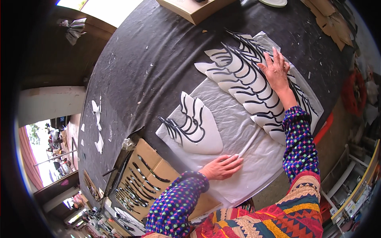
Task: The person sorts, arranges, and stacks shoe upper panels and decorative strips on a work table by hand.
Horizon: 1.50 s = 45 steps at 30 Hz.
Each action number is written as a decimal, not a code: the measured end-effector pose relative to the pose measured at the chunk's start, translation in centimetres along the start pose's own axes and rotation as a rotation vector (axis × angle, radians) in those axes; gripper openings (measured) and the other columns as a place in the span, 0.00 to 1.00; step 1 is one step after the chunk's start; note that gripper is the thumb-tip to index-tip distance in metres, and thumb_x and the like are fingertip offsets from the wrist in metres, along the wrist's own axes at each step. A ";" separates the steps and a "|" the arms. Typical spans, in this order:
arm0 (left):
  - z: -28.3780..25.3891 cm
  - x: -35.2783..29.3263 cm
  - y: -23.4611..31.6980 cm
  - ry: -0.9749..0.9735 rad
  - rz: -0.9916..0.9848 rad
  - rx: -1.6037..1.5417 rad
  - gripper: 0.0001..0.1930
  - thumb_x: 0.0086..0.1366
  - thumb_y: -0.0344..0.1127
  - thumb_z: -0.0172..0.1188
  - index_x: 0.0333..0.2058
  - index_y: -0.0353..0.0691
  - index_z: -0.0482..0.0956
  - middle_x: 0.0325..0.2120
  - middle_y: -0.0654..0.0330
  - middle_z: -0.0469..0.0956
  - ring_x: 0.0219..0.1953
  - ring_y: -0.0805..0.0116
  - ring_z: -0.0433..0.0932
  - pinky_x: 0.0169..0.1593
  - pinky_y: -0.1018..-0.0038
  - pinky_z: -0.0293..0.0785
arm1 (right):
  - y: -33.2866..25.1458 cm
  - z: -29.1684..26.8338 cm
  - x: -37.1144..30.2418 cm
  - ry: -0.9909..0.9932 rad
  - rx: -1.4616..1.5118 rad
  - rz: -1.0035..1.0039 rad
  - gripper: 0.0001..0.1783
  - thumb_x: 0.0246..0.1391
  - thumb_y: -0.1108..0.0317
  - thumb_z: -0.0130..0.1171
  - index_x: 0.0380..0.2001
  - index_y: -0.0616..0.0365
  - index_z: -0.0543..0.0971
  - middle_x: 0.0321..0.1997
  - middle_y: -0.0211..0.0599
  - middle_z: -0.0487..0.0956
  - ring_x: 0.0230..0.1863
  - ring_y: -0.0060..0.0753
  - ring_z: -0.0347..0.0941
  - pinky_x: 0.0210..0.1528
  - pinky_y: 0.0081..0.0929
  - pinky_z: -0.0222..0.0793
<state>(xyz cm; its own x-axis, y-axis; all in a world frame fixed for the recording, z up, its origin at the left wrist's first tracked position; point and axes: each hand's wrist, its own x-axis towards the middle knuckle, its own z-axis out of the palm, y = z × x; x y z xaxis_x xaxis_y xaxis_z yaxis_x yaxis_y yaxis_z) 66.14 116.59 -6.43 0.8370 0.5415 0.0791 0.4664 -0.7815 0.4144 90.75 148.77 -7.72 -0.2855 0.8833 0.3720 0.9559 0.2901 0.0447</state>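
Note:
My right hand (274,71) lies with fingers spread on an overlapping row of white curved pieces (254,85) with black stripes. My left hand (221,168) rests on a wrinkled translucent plastic sheet (234,137), its fingers slightly bent and nothing visible held in them. A pale narrow ridge runs from its fingertips across the sheet; whether it is a fold or a separate strip I cannot tell. Just beyond that hand sits a smaller stack of similar white pieces (202,135) with black curved lines. The sheet lies partly under both groups.
A dark cloth (158,59) covers the table. Left of my left forearm, brown cardboard (152,158) holds rows of glossy dark curved strips (137,186). A cardboard box (190,10) stands at the far edge. White scraps (97,115) lie left; a yellow-edged metal frame (357,182) stands right.

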 end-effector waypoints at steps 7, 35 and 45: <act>0.2 -0.2 0.0 0.008 0.003 0.011 0.24 0.62 0.43 0.49 0.58 0.49 0.66 0.65 0.63 0.58 0.65 0.67 0.57 0.64 0.67 0.49 | -0.7 0.0 1.5 0.118 -0.013 -0.034 0.32 0.59 0.40 0.43 0.53 0.53 0.74 0.65 0.44 0.62 0.65 0.41 0.54 0.59 0.45 0.48; -0.1 -0.4 0.0 -0.002 0.004 0.025 0.27 0.62 0.47 0.50 0.59 0.47 0.61 0.65 0.61 0.56 0.67 0.66 0.54 0.65 0.65 0.50 | -4.9 2.8 6.4 -0.035 -0.015 -0.078 0.34 0.59 0.38 0.42 0.58 0.51 0.70 0.67 0.42 0.61 0.66 0.40 0.54 0.57 0.50 0.50; 0.1 -0.5 0.1 0.021 0.004 0.045 0.27 0.63 0.47 0.49 0.59 0.47 0.61 0.65 0.61 0.56 0.66 0.65 0.55 0.65 0.66 0.50 | -6.4 3.9 8.1 0.012 0.053 -0.078 0.32 0.59 0.38 0.42 0.56 0.49 0.72 0.66 0.44 0.61 0.66 0.42 0.53 0.58 0.53 0.51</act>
<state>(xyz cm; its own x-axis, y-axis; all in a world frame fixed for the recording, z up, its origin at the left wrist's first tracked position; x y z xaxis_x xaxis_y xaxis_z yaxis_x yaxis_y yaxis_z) 65.76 116.18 -6.49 0.8328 0.5445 0.0998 0.4761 -0.7965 0.3727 82.09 155.49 -8.57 -0.3576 0.8531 0.3800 0.9259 0.3770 0.0248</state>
